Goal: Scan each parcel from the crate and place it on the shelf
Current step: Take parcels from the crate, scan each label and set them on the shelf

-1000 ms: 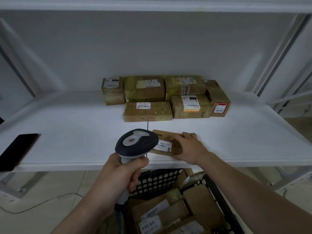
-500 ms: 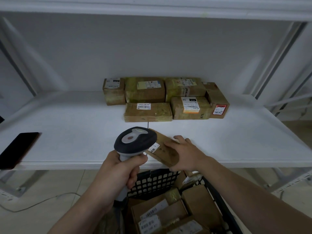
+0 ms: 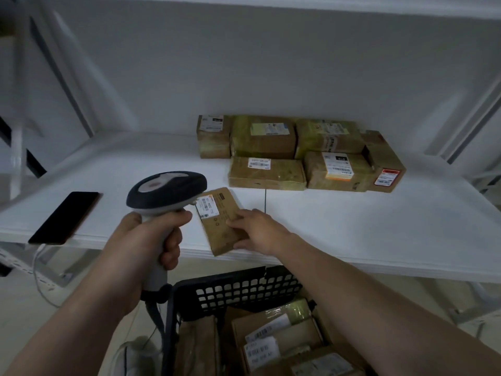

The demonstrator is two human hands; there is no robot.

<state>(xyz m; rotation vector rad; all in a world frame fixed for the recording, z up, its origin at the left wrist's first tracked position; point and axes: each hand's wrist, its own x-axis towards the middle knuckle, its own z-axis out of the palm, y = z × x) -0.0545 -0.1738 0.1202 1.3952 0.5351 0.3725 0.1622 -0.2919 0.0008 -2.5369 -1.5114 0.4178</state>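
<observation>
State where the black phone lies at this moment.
In the head view, the black phone lies flat at the left front edge of the white shelf, left of the scanner held in the left hand.

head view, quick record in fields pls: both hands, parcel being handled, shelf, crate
left: left hand grips grey-and-black handheld barcode scanner, its head beside the parcel's label
right: right hand holds small flat brown cardboard parcel
parcel: white label up, at front edge of white shelf
shelf stock: several brown taped parcels grouped at the back; black phone at left
crate: black plastic lattice crate below, labelled parcels inside
</observation>
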